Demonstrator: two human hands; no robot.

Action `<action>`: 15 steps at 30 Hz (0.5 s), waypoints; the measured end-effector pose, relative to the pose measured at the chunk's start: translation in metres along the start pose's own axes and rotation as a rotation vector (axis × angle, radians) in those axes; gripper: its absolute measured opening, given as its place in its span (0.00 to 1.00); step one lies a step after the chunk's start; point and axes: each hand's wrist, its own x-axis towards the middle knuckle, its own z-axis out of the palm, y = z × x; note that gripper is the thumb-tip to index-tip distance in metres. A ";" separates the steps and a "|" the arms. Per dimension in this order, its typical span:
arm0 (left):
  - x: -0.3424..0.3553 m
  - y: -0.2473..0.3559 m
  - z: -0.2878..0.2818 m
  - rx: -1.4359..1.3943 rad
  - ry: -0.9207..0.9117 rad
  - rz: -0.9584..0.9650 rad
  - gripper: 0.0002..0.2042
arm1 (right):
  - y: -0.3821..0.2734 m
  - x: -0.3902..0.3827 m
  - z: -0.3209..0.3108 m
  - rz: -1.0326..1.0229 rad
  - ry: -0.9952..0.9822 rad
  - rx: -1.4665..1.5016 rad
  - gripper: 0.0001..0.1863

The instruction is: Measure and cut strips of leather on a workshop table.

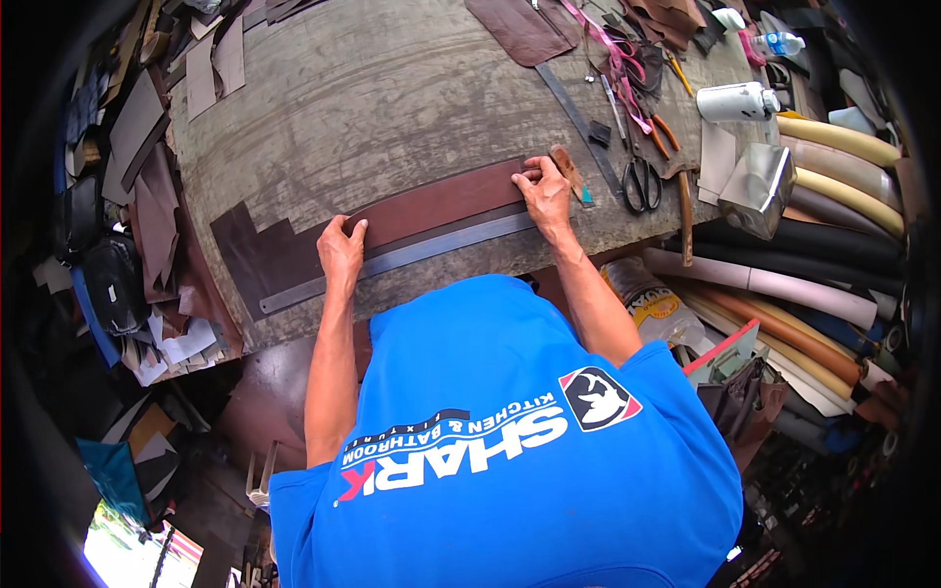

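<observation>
Reddish-brown strip (pixel 436 204), long and slightly curved, lying left to right near the table's near edge, over a darker brown piece (pixel 250 245) that shows beyond its left end. The person's left hand (pixel 342 247) has thumb and fingers closed on the strip's left end; the right hand (pixel 546 196) pinches its right end. A metal ruler (pixel 441 247) lies along the near side of the strip, on the dark piece. Just right of the right hand is a wood-handled tool (pixel 566 167). Farther right on the worn table (pixel 392 88) are black-handled scissors (pixel 642 186) and a hammer (pixel 685 216), its handle pointing toward the near side. Rolls of material (pixel 833 186) are stacked at far right.
</observation>
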 end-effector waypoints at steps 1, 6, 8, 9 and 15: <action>0.002 -0.003 0.000 -0.008 -0.013 -0.003 0.14 | 0.001 0.001 0.002 0.004 0.003 -0.001 0.16; 0.007 -0.012 0.000 -0.098 -0.026 0.043 0.14 | 0.006 0.002 0.005 0.017 0.090 -0.001 0.16; 0.008 -0.015 0.000 -0.149 -0.054 0.004 0.13 | 0.010 0.003 0.005 0.043 0.091 0.019 0.16; 0.009 -0.015 0.000 -0.200 -0.079 -0.035 0.13 | 0.012 0.004 0.005 0.066 0.091 0.039 0.16; 0.008 -0.007 0.001 -0.287 -0.121 -0.027 0.14 | 0.021 0.011 0.002 0.114 0.128 0.118 0.16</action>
